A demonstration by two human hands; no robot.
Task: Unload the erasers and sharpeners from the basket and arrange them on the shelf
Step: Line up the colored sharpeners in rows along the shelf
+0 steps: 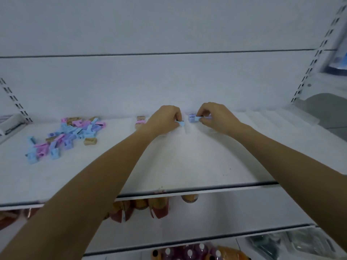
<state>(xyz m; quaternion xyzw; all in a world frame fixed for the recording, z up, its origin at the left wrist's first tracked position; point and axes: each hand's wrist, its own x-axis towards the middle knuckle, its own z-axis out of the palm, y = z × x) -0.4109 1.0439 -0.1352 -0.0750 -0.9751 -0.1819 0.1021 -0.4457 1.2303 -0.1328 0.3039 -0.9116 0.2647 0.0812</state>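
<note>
left hand (165,119) pinches a blue sharpener (181,124); right hand (212,117) pinches a second sharpener (197,118) beside the purple stack (191,117) — loose pile (65,134) well left on the shelf (187,162)

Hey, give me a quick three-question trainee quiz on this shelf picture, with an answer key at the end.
1. True or false: the loose pile of sharpeners lies left of the left hand.
2. The piece pinched by the left hand is: A blue, B tan, C pink.
3. Which hand holds a sharpener beside the lilac stack?
Key: 1 true; 2 A; 3 the right hand.
</note>
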